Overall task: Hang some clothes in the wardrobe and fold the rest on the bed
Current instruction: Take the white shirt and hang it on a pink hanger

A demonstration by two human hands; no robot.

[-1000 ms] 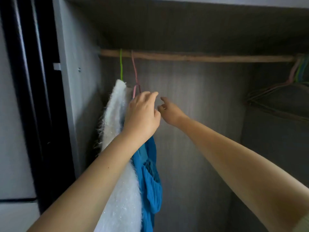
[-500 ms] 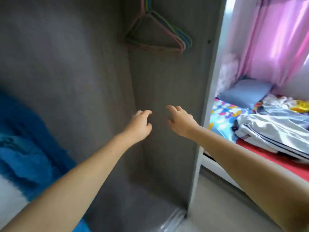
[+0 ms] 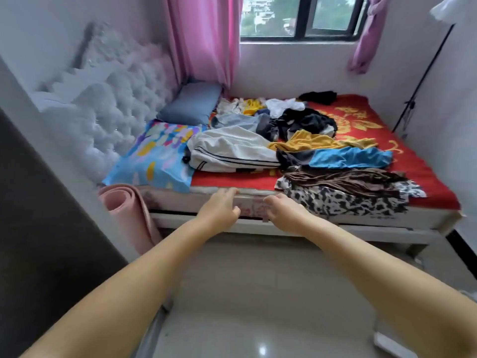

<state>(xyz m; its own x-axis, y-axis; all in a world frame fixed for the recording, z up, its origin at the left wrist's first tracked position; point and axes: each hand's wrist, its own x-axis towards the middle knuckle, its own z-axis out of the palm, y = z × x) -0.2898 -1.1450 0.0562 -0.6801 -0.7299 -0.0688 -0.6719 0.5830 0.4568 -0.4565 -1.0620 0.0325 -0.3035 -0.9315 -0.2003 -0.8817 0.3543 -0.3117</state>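
Two empty hands reached toward the bed [image 3: 296, 226]: left hand [image 3: 219, 211] with fingers loosely spread, right hand [image 3: 284, 215] with fingers loosely curled. Beyond them, unfolded clothes [image 3: 296, 146] lay heaped on the red bedspread [image 3: 361, 120].

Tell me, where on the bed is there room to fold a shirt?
Bare red blanket shows at the far right, between the black clothes and the wall. A thin strip lies free in front of the white striped garment. The middle is crowded, and the leopard-print cloth covers the near right edge.
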